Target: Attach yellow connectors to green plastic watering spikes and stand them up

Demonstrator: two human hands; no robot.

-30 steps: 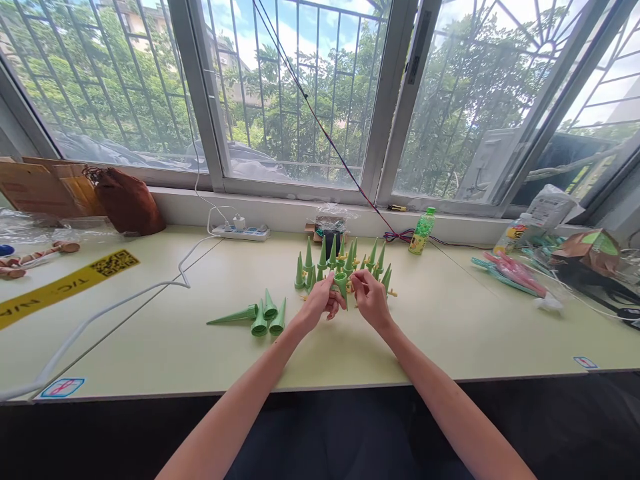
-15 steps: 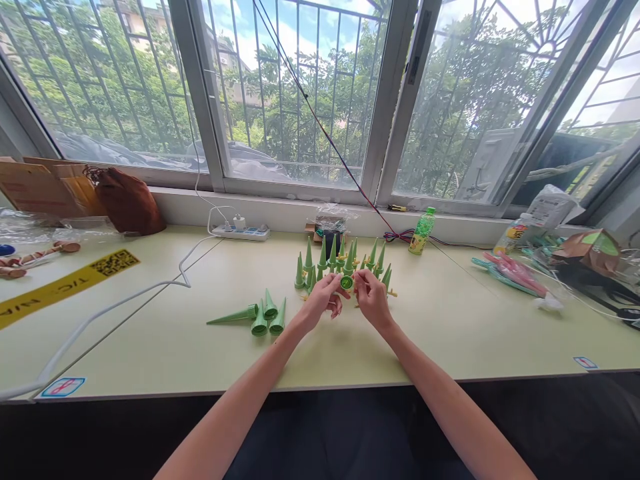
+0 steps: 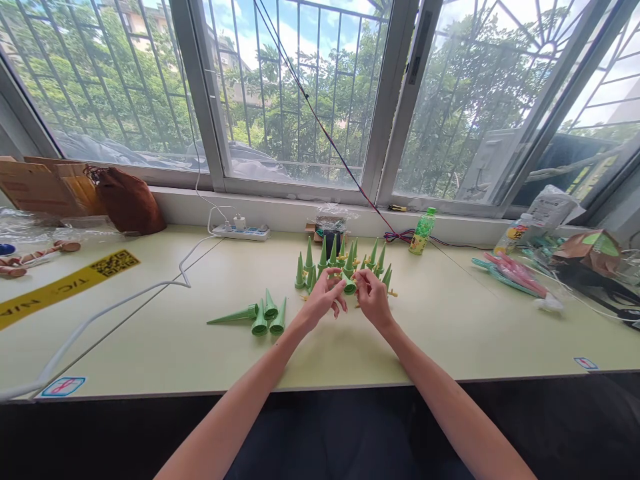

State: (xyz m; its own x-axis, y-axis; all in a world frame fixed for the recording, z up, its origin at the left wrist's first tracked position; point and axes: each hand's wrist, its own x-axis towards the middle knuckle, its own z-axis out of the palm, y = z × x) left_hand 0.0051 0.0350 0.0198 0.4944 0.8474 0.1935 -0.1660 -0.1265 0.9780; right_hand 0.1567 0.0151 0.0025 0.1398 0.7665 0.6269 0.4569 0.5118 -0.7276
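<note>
A green cone-shaped watering spike [image 3: 349, 286] is between my two hands above the table, its round open end tilted toward me. My left hand [image 3: 323, 298] grips it from the left with thumb and forefinger, the other fingers loosely curled. From the right, my right hand [image 3: 373, 297] pinches close against the spike's side; what sits in its fingertips is too small to make out. Just behind my hands stand several green spikes [image 3: 309, 255], points up, some with small yellow valves [image 3: 393, 294]. Left of my left hand lies a small group of green spikes [image 3: 259, 320], one on its side.
A white power strip [image 3: 243, 232] with cables sits against the window ledge. A green bottle [image 3: 423, 231] stands at the back. Plastic bags [image 3: 515, 275] lie to the right. A white cable [image 3: 125, 298] and a yellow strip [image 3: 70, 285] cross the left side.
The spike has tipped, so its open end faces lower and more of its side shows. My left fingers have shifted slightly around it; the right hand stays almost in place.
</note>
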